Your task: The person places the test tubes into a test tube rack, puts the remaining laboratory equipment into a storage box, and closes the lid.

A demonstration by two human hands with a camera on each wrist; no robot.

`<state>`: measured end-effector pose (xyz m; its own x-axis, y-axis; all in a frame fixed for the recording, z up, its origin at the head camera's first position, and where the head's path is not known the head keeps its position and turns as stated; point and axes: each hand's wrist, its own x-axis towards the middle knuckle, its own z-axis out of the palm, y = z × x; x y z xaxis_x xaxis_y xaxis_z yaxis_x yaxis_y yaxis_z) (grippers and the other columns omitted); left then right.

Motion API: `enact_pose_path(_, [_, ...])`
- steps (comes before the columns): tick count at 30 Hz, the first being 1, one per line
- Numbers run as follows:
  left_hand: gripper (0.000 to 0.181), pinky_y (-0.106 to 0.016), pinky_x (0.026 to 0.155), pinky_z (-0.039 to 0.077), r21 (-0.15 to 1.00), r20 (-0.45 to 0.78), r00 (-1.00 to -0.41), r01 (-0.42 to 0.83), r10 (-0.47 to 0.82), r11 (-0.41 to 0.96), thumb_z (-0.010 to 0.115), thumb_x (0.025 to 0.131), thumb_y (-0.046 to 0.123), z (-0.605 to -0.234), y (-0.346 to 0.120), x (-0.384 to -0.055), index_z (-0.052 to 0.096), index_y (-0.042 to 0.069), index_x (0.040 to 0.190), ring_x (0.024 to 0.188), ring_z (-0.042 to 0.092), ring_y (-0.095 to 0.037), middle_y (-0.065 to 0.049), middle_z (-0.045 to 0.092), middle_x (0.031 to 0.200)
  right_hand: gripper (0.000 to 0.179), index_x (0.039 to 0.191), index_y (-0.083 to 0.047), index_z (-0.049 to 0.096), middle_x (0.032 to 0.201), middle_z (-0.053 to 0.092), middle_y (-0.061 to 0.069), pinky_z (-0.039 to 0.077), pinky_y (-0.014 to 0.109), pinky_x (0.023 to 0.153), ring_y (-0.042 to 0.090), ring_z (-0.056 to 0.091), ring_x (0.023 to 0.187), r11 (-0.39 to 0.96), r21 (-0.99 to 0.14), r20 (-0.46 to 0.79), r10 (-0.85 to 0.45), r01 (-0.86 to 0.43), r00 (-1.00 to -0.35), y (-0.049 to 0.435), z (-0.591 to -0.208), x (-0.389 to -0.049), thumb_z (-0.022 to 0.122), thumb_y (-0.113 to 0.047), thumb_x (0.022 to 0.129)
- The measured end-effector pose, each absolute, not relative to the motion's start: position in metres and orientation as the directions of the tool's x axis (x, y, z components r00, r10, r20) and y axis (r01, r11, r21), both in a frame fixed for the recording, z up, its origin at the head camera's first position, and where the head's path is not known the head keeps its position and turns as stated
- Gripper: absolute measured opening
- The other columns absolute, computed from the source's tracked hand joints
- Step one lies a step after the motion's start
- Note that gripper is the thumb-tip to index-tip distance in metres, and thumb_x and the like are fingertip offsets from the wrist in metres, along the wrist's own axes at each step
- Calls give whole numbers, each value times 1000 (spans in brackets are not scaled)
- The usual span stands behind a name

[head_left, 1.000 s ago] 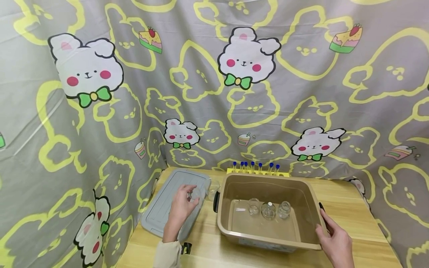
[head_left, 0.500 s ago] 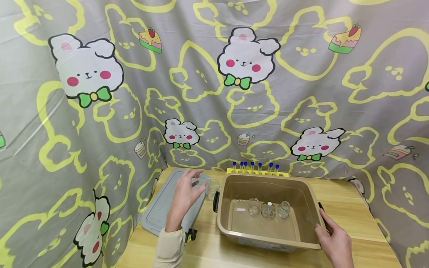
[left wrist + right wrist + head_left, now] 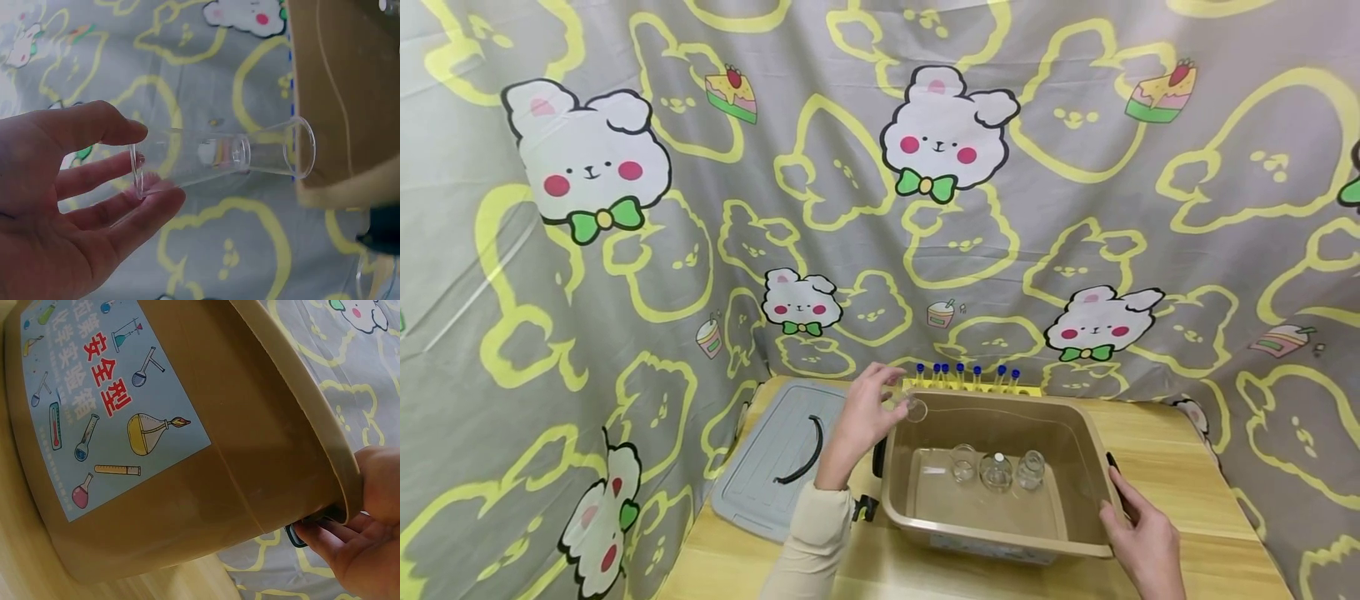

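In the left wrist view my left hand (image 3: 94, 194) pinches a clear vessel (image 3: 240, 153), thumb and fingertips round its wide rim. It has a tapering cup, a narrow waist and a flared foot. Held on its side, it points toward the brown plastic box (image 3: 344, 125). The head view has my left hand (image 3: 861, 421) at the box's left rim, the vessel's foot (image 3: 917, 409) overlapping the rim. At the box's right end, my right hand (image 3: 1148, 529) grips the rim by the black handle (image 3: 300, 536). Inside stand a beaker (image 3: 964, 463), a white-topped bottle (image 3: 997, 472) and a wide-mouthed bottle (image 3: 1031, 471).
A grey lid (image 3: 760, 475) lies on the wooden table (image 3: 1172, 442) left of the box, a black curved strip (image 3: 808, 457) on it. Behind the box, a yellow rack (image 3: 1033, 390) holds several blue-capped test tubes (image 3: 960, 375). Patterned curtains (image 3: 850, 225) surround the table.
My left hand has moved right from over the lid, bringing the clear vessel up to the box's left rim. The black strip on the lid now shows. The right hand still grips the box.
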<state>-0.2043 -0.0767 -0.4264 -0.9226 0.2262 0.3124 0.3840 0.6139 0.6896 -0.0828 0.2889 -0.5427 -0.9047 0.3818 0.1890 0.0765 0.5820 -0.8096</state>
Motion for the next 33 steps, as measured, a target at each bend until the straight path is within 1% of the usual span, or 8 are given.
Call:
enact_pose_path(8, [45, -36, 88, 57, 580, 250, -896, 443, 368, 683, 81, 82, 2, -433, -53, -224, 67, 2, 125, 107, 65, -32, -12, 63, 122, 48, 137, 2, 62, 120, 66, 29, 40, 0, 61, -37, 35, 79, 592, -802, 186, 385, 87, -904, 290, -544, -83, 69, -4, 89])
enact_pose_path(11, [46, -35, 89, 56, 539, 215, -881, 467, 422, 701, 82, 80, 2, -438, -46, -232, 68, 3, 124, 108, 65, -31, -11, 64, 120, 48, 136, 2, 63, 118, 66, 30, 41, 0, 60, -32, 41, 80, 607, -791, 197, 377, 80, -905, 291, -544, -84, 69, -4, 89])
enact_pose_path(15, [46, -33, 94, 54, 477, 151, -867, 485, 476, 733, 85, 76, 2, -445, -39, -240, 70, 4, 120, 108, 64, -26, -7, 65, 119, 47, 135, 2, 64, 118, 66, 30, 42, 1, 60, -19, 53, 83, 624, -778, 207, 368, 76, -907, 291, -543, -84, 69, -4, 89])
enact_pose_path(17, [45, -33, 96, 53, 443, 122, -856, 500, 503, 744, 87, 75, 2, -448, -36, -243, 71, 6, 117, 106, 64, -25, -6, 66, 117, 47, 135, 2, 64, 118, 66, 30, 42, 1, 60, -18, 54, 84, 624, -777, 207, 370, 77, -906, 292, -543, -84, 69, -4, 89])
enact_pose_path(21, [44, -35, 96, 52, 396, 82, -834, 530, 546, 750, 89, 73, 3, -454, -32, -247, 72, 6, 113, 104, 63, -25, -6, 68, 110, 47, 135, 3, 64, 118, 66, 31, 41, 0, 61, -24, 47, 82, 618, -783, 206, 374, 77, -904, 292, -542, -83, 69, -3, 89])
enact_pose_path(26, [41, -30, 91, 53, 340, 35, -809, 562, 587, 754, 88, 74, 2, -455, -28, -249, 72, 4, 111, 99, 64, -21, -6, 71, 106, 47, 135, 3, 64, 118, 66, 31, 42, 0, 61, -31, 40, 81, 608, -791, 214, 370, 62, -904, 291, -543, -83, 69, -2, 88])
enact_pose_path(31, [39, -26, 89, 55, 300, -18, -792, 578, 611, 759, 84, 74, -6, -457, -21, -254, 73, 2, 110, 98, 66, -19, -6, 73, 105, 47, 135, 3, 63, 118, 66, 31, 42, 1, 60, -34, 37, 80, 607, -792, 212, 372, 64, -904, 289, -543, -83, 69, -2, 88])
enact_pose_path(33, [37, -24, 83, 56, 304, -42, -792, 571, 610, 763, 82, 73, -10, -458, -19, -255, 73, 3, 107, 93, 67, -18, -5, 72, 101, 47, 135, 3, 64, 117, 66, 30, 42, 1, 60, -34, 36, 79, 608, -791, 211, 375, 68, -903, 289, -543, -82, 69, -2, 88])
